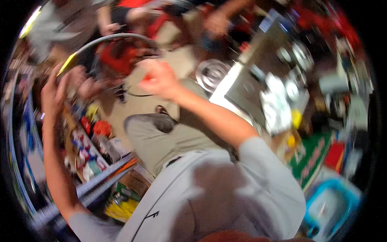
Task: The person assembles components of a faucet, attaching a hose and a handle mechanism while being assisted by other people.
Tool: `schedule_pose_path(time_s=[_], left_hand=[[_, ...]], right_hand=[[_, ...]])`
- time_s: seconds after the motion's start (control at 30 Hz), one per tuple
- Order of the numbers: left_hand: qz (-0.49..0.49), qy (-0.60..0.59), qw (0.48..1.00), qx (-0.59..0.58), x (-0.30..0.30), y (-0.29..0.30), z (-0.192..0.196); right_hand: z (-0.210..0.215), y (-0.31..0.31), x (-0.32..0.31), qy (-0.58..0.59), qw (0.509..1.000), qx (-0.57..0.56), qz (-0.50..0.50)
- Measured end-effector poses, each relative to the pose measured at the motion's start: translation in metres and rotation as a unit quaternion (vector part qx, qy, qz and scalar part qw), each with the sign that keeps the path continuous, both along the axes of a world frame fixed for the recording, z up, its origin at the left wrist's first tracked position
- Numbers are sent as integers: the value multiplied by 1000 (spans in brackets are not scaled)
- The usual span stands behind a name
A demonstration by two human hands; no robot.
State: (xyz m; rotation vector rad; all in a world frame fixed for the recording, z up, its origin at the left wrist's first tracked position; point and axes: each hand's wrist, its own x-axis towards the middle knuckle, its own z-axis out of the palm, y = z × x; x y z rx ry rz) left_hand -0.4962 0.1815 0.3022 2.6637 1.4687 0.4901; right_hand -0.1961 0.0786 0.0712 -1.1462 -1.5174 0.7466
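Nearest is the wearer's pale grey shirt [161, 209], dark-patched across the front, with olive-grey trousers [155, 135] beyond. Both bare arms are raised ahead of the torso. The left hand [55, 89], upright at the left, has its thumb and fingers drawn together at the yellow end of a grey cable [117, 35]; it appears to pinch that end, though blur hides how firmly. The right hand [160, 78] is curled, fingers partly folded toward the left; whether it has hold of anything cannot be told.

The cable lies in the air beyond the hands. Its long axis runs left to right in an arch bowed away from the body, climbing from the left fingers and dropping toward a spot just past the right knuckles. The left hand is nearer, at the yellow end; contact on the right is unclear.

Farther off, a round metal stool [212, 76] stands beside a metal-edged table [246, 89].
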Motion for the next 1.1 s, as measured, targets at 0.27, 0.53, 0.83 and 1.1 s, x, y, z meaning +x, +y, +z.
schedule_pose_path(time_s=[0.27, 0.53, 0.83, 1.1], left_hand=[[18, -71, 984, -159, 37, -22, -54], [-19, -150, 983, -106, 18, -25, -86], [13, -159, 975, -155, 3, -37, -72], [-2, -118, 989, -86, 21, -45, -46]], right_hand=[[-12, -112, 180, -80, 986, -84, -116], [-80, -140, 371, -301, 851, -247, -353], [-101, -135, 341, -382, 839, -102, -374], [-124, -161, 279, -421, 821, -289, -257]])
